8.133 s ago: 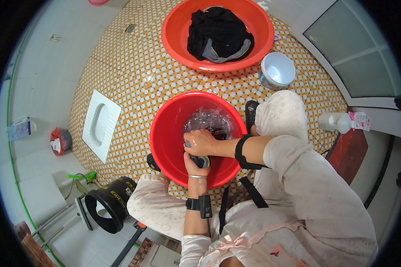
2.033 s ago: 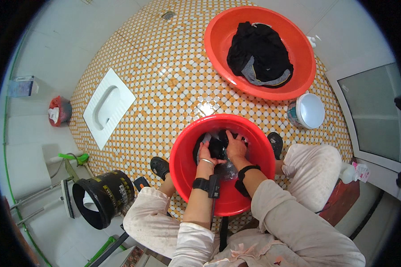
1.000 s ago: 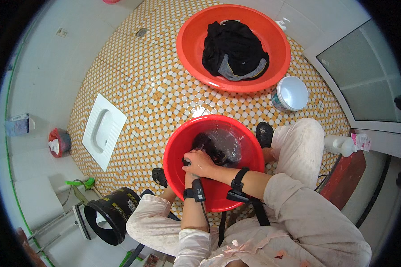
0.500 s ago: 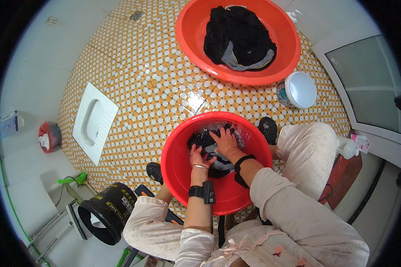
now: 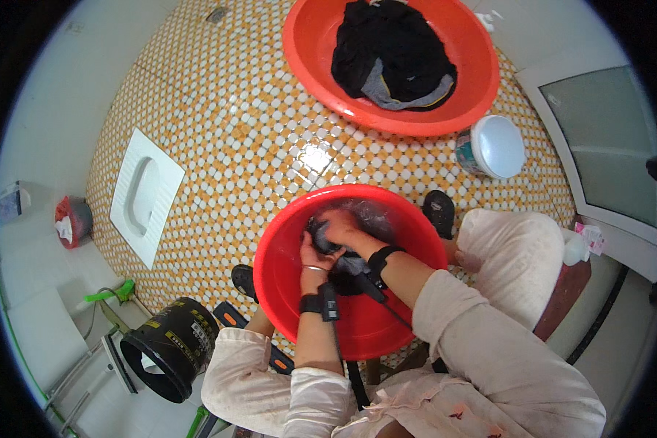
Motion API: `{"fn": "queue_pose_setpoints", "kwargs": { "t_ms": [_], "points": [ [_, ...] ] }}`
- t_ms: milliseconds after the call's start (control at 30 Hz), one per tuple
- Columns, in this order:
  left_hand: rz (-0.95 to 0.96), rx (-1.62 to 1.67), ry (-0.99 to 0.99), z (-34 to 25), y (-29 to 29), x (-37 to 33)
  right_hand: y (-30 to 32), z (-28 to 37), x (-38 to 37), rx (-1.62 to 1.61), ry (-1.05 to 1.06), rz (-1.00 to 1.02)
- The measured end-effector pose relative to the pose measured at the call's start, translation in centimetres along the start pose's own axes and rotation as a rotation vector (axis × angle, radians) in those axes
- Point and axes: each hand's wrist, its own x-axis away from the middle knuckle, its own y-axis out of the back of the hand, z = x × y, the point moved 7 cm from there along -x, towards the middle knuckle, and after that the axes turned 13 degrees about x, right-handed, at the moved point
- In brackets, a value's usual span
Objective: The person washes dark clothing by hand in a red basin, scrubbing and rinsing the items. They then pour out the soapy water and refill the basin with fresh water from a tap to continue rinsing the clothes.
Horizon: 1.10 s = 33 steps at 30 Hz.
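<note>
Between my knees stands a red basin (image 5: 270, 292) with a wet black-and-grey garment (image 5: 349, 274) and some water in it. My left hand (image 5: 316, 255) curls round a bunched part of the garment at the basin's left side, its thumb pointing right. My right hand (image 5: 341, 228) presses down onto the same bunch from above. Its closed fingers are slightly blurred, and the cloth under them is partly hidden. Each wrist wears a black strap; a small black device (image 5: 329, 301) sits at the left one.
A larger red basin (image 5: 306, 73) with black clothing (image 5: 394, 55) stands beyond, beside a white bucket (image 5: 498, 147). To the left are a squat toilet (image 5: 146, 197), a black bucket (image 5: 175, 347) and a small red bin (image 5: 73, 221). The tiled floor (image 5: 219, 146) looks wet.
My right hand has moved left and closed from spread fingers, meeting my left hand over the bunched cloth. The garment has shifted. The view has moved slightly.
</note>
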Motion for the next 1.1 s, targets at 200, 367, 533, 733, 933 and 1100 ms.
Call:
{"fn": "queue_pose_setpoints", "kwargs": {
  "t_ms": [200,367,533,733,933,1100],
  "points": [
    [0.353,-0.627,-0.673,-3.7,-2.1,10.2,5.6,9.6,11.1,-0.222,0.452,0.270],
    [0.312,-0.168,-0.431,0.4,-1.0,16.4,9.6,11.4,17.6,-0.106,0.539,-0.035],
    [0.270,-0.362,-0.271,3.7,-6.5,21.1,13.0,9.8,19.5,0.110,0.401,-0.412],
    [0.196,-0.070,-0.130,4.8,-5.0,25.4,14.3,9.8,20.1,0.014,0.513,-0.182],
    [0.294,-0.067,-0.069,5.8,-5.2,20.7,13.4,11.1,23.1,-0.207,0.792,-0.228],
    [0.547,-0.370,-0.585,5.1,-5.3,22.7,8.7,12.1,24.1,-0.193,0.848,-0.121]
  ]
}}
